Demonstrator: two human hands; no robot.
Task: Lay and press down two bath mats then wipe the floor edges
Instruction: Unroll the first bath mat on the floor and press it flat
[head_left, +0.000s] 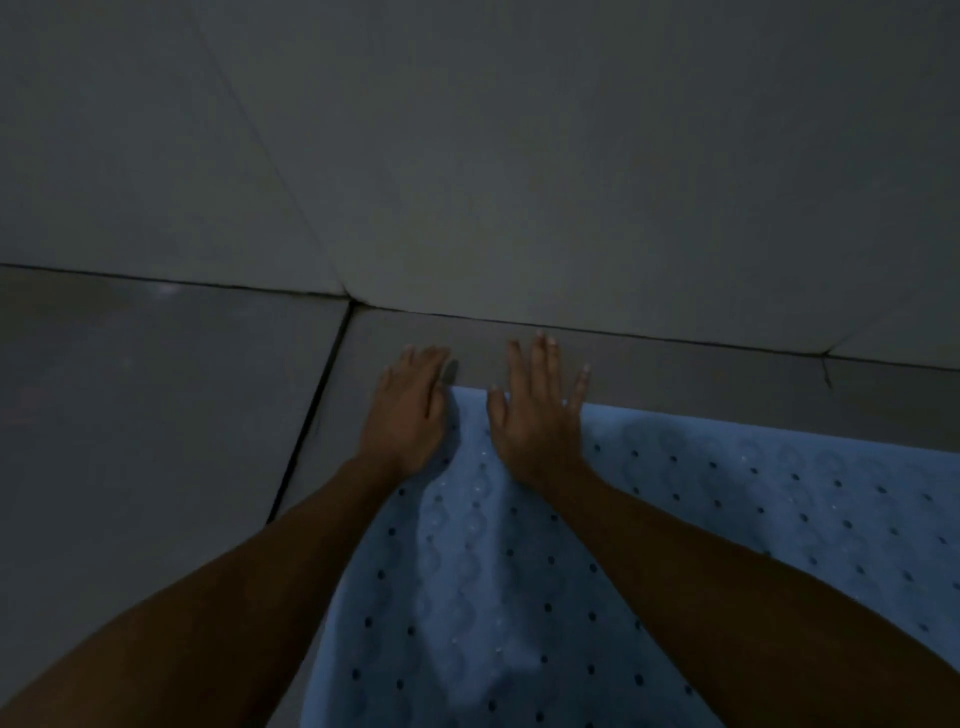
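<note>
Covering most of the upper picture, the grey tiled wall (519, 156) meets the grey tiled floor (156, 415) along a dark joint line that runs across the view. The floor has wide tiles with dark grout lines, and one grout line goes diagonally down on the left side of the mat. The light is dim, and no writing or brand can be read anywhere.

The light blue bath mat (727, 519) lies on the floor in the lower right part, with its far edge near the wall and almost parallel to it. Its surface has rows of small dark holes and a faint wavy pattern. Whether its long axis goes along the wall, I cannot tell, because the mat goes out of the picture.

The two bare forearms reach forward over the mat. The right hand (537, 410) presses flat on the far edge, fingers straight and spread. The left hand (410, 410) rests flat on the mat's far left corner, fingers straight, their tips on the floor.
</note>
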